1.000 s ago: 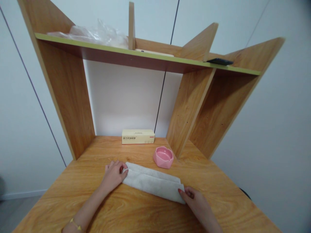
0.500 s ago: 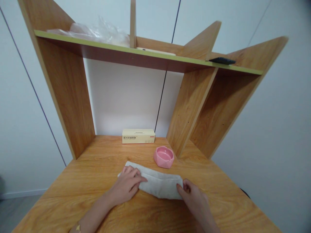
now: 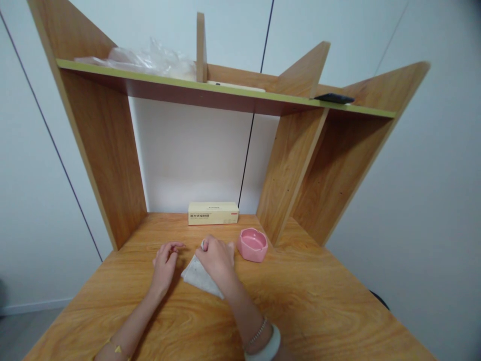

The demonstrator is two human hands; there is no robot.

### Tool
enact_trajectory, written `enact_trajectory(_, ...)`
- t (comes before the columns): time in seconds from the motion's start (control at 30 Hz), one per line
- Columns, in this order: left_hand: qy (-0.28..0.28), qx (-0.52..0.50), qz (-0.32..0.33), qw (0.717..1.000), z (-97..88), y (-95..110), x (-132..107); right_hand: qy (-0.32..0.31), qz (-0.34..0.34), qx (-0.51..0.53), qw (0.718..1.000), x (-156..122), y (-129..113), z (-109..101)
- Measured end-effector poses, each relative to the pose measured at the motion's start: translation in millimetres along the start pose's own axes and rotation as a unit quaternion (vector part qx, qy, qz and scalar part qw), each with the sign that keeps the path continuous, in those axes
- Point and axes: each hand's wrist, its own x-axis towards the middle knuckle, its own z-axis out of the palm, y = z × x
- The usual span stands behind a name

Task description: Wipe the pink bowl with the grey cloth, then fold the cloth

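A pale grey cloth (image 3: 203, 278) lies folded on the wooden desk, its far part covered by my right hand (image 3: 216, 258). The fingers of that hand are closed on the cloth, and a bit of it sticks up by the thumb. To the left of the cloth, my left hand (image 3: 165, 263) hovers over or rests on the desk, holding nothing, its fingers apart and pointing right. A pink angular ashtray (image 3: 253, 244) sits just right of the cloth.
A long cream box (image 3: 213, 213) with printed lettering stands at the back of the desk (image 3: 300, 301). Wooden side panels (image 3: 101, 150) rise left and right. Overhead, the shelf (image 3: 225, 95) bears clear plastic wrap (image 3: 154, 60) and a dark flat object (image 3: 334, 98).
My right hand has carried the cloth's right end over to the left, so the cloth is now folded shorter. My left hand has let go and moved left.
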Motion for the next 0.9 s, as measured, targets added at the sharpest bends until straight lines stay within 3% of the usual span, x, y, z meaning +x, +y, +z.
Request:
enact_trajectory(0.1, 0.027, -0.01, -0.027, 0.999, -0.4, -2.9, 0.8, -0.061, -0.006, -0.002, 0.998, 2.1, -10.3, 20.4)
enact_trajectory(0.17, 0.015, 0.001, -0.023, 1.0, 0.2, -0.5, -0.9, -0.073, -0.009, 0.007, 0.997, -0.4, -7.3, 24.1)
enact_trajectory(0.33, -0.04, 0.066, 0.052, 0.996, 1.0, 13.4, -8.2, -0.004, 0.005, 0.01, 1.0, -3.9, 26.4, -4.3)
enact_trajectory(0.43, -0.061, 0.121, 0.075, 0.988, 1.2, 20.4, -11.5, -0.03, 0.03, -0.077, 0.996, -5.4, 49.9, -18.2)
enact_trajectory(0.57, -0.119, 0.215, 0.094, 0.965, 3.4, 23.4, -13.8, -0.124, 0.011, -0.133, 0.983, -13.4, 67.4, -8.1)
enact_trajectory(0.73, -0.136, 0.247, 0.097, 0.955, 2.4, 23.8, -14.4, -0.131, 0.016, -0.108, 0.985, -20.4, 73.3, 7.9)
enact_trajectory(0.9, -0.116, 0.191, 0.079, 0.971, -1.5, 25.8, -14.6, -0.134, 0.02, -0.077, 0.988, -22.5, 92.1, -7.1)
